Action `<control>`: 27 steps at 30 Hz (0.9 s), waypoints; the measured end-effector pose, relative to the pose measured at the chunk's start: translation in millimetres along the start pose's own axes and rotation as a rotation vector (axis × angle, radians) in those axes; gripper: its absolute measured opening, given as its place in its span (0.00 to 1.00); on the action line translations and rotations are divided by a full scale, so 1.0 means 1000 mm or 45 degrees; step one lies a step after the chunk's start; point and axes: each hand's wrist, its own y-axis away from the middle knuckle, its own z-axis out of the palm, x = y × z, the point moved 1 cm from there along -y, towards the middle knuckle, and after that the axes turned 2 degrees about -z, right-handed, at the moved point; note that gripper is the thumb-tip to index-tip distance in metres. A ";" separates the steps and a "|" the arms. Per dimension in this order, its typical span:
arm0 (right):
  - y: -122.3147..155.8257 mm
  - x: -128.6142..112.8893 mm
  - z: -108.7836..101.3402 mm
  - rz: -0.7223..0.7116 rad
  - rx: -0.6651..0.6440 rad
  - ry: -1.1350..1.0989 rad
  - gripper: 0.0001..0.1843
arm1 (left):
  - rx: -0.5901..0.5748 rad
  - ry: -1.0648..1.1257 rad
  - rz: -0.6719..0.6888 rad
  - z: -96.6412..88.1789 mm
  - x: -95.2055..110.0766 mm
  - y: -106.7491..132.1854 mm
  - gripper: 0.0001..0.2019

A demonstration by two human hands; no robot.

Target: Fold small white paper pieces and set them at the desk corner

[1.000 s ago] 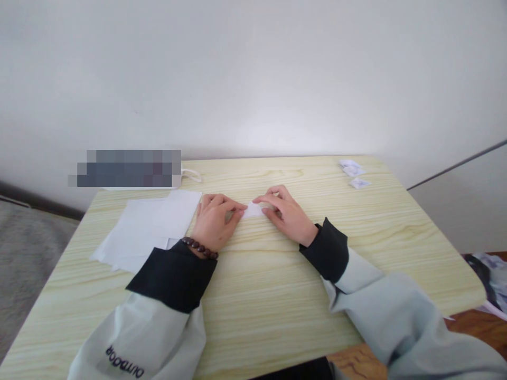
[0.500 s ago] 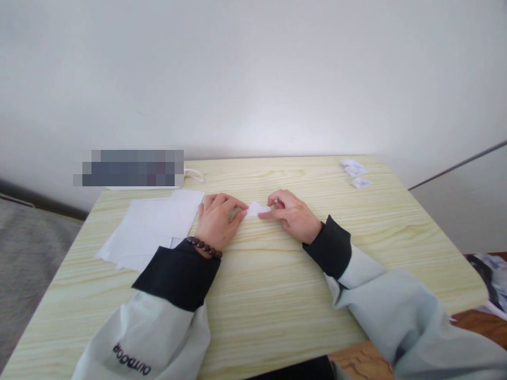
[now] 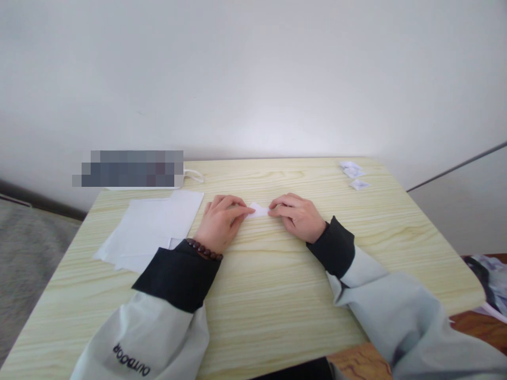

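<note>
A small folded piece of white paper (image 3: 260,210) lies between my hands near the middle of the table. My left hand (image 3: 222,220) pinches its left end, thumb and fingers together. At the right end, my right hand (image 3: 298,215) grips the paper between fingertips and thumb. The fingertips cover both ends of the piece, so its full outline is hidden. Beside my left hand and partly under its wrist lie loose sheets of white paper (image 3: 152,224). Several small folded paper pieces (image 3: 359,184) sit at the far right of the table.
A blurred-out object with a white looped strap (image 3: 194,175) stands at the back left of the pale wooden table (image 3: 269,295). A white wall (image 3: 253,79) rises behind the table's far edge. Crumpled items (image 3: 491,279) show beyond the right edge.
My right hand has shifted slightly right, and its fingers have closed in on the paper's right end. My left thumb has moved up onto the left end.
</note>
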 end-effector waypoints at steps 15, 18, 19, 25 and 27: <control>-0.010 -0.011 0.009 0.157 -0.006 -0.104 0.10 | 0.153 -0.089 0.206 0.005 0.002 -0.003 0.09; -0.011 -0.013 0.008 0.140 0.088 -0.107 0.09 | 0.197 -0.126 0.245 0.003 0.006 -0.003 0.09; -0.011 -0.014 0.008 0.122 0.119 -0.099 0.09 | 0.218 -0.122 0.272 0.002 0.007 -0.003 0.09; -0.015 -0.024 0.004 0.052 0.132 -0.058 0.08 | 0.333 0.007 0.359 -0.003 0.012 -0.003 0.05; -0.014 -0.026 0.004 0.031 0.109 -0.045 0.08 | 0.353 0.030 0.368 -0.004 0.013 -0.003 0.05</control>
